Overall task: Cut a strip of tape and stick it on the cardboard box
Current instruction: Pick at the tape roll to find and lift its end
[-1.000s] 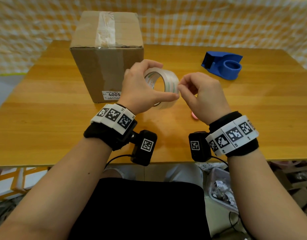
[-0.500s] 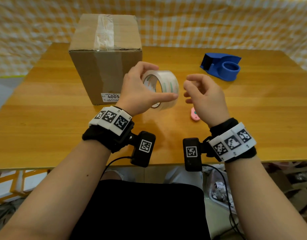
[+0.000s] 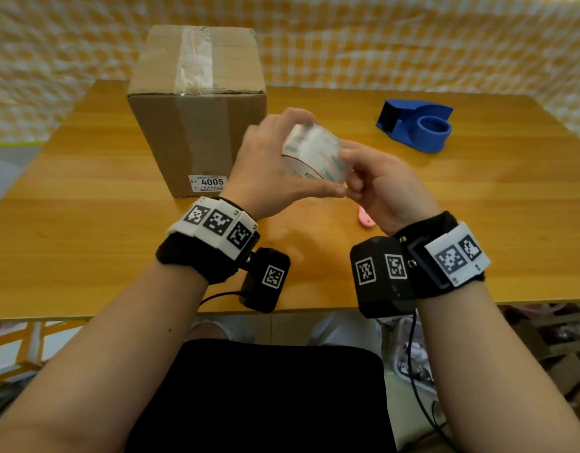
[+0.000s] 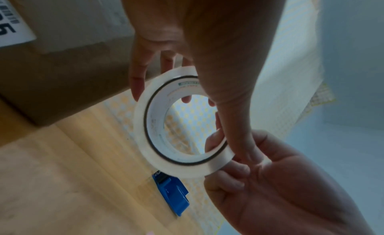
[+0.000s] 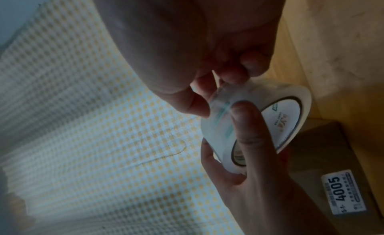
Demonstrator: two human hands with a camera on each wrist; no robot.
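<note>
Spanning the head view, the wooden counter (image 3: 478, 223) carries everything, with a yellow-checked cloth (image 3: 413, 44) hung behind it.

Cardboard box (image 3: 197, 109): stands upright at the far left of the counter, an older band of clear tape along its top seam, a white label reading 4005 low on the near face. It sits just behind the hands, which I judge keeps it within easy reach for sticking.

Blue tape dispenser (image 3: 416, 125): far right, well apart from the box, spindle bare. The roll is not mounted on it, so its cutter is not in use now.

Left hand (image 3: 265, 171): lifted above the counter, fingers curled over the far rim and thumb along the near rim of the roll of clear tape (image 3: 314, 155). This clamp likely steadies the roll while the other hand works on it.

Right hand (image 3: 383, 188): fingertips bunched and pressed to the roll's outer face; in the right wrist view they appear to pick or pinch at the tape surface. Whether a free end is lifted I cannot tell: the film is clear and the frame blurred.

Pink object (image 3: 366, 220): lies on the counter below the right hand, mostly hidden; possibly a small cutter, not confirmed.

Judgement: early stage, locating the tape end. No strip drawn, nothing cut.
</note>
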